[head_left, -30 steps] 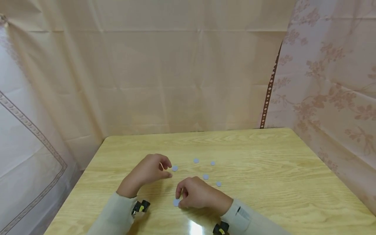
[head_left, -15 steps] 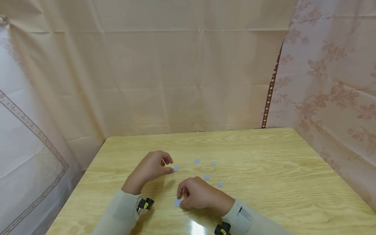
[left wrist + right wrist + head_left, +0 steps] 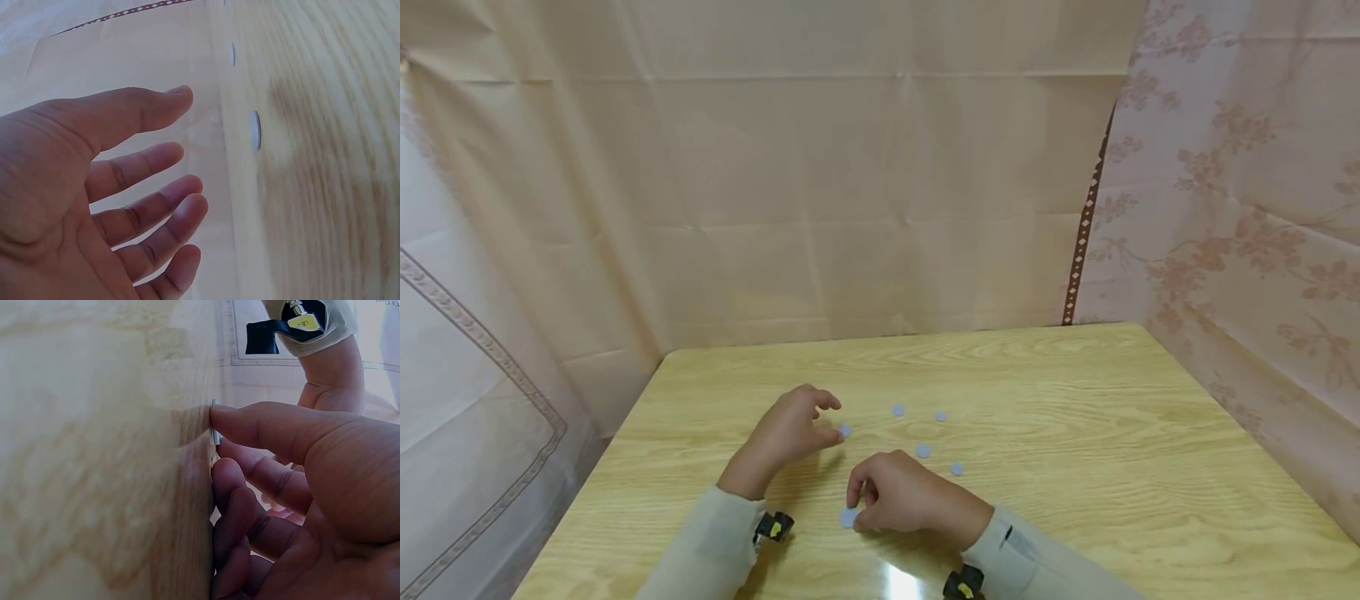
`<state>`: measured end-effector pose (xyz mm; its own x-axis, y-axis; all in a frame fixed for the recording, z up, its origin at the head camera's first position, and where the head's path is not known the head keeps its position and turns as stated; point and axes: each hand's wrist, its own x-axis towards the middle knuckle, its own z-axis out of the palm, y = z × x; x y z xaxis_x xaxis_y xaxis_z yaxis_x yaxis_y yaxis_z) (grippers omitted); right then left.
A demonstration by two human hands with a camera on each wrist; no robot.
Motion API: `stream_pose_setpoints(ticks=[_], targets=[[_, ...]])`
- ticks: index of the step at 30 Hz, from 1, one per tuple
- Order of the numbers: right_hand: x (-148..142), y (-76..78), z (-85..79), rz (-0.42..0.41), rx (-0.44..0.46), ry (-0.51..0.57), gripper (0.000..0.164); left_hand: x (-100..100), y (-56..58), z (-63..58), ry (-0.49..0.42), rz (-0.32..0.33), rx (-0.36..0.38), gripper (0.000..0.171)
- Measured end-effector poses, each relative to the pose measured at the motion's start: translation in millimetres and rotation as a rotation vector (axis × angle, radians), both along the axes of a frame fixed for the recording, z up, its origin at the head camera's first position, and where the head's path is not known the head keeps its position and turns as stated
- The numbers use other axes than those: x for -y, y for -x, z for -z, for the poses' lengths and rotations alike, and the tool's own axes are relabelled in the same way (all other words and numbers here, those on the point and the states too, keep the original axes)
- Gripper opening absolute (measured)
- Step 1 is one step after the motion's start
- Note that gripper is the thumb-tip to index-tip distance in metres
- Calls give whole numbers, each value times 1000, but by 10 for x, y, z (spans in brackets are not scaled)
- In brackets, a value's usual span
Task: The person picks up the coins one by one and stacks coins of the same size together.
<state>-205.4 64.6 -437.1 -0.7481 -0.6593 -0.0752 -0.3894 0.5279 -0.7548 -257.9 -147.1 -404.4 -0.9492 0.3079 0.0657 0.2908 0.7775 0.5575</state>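
On the wooden table, my right hand (image 3: 895,492) has its thumb and index finger at opposite edges of a flat, pale grey, coin-like disc (image 3: 847,518). The right wrist view shows that disc (image 3: 215,419) edge-on against the tabletop, the thumb tip over it and the other fingers curled beside it. Farther back and to the left, my left hand (image 3: 790,429) hovers with thumb and fingers apart. Its thumb tip overlaps a second pale disc (image 3: 846,431) in the head view. In the left wrist view, nothing lies between the left fingers, and a disc (image 3: 255,130) rests beyond them.
Several similar discs lie to the right of the hands, among them a back disc (image 3: 898,411), a middle disc (image 3: 923,451) and a right disc (image 3: 957,469). The wooden table (image 3: 1075,433) ends at a beige curtain (image 3: 850,208); patterned cloth hangs at both sides.
My left hand has shifted slightly right and back toward the second disc, and its thumb and fingers have spread a little. The right hand stays at its disc.
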Motion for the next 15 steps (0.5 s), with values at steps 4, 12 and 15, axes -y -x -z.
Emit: stream_pose_setpoints(ticks=[4, 12, 15], targets=[[-6, 2, -4, 0, 9, 1, 16, -17, 11, 21, 14, 7, 8, 46], [-2, -20, -3, -2, 21, 16, 16, -33, 11, 67, 57, 33, 12, 49], [-1, -12, -11, -9, 18, 21, 16, -37, 27, 78, 76, 44, 9, 51]])
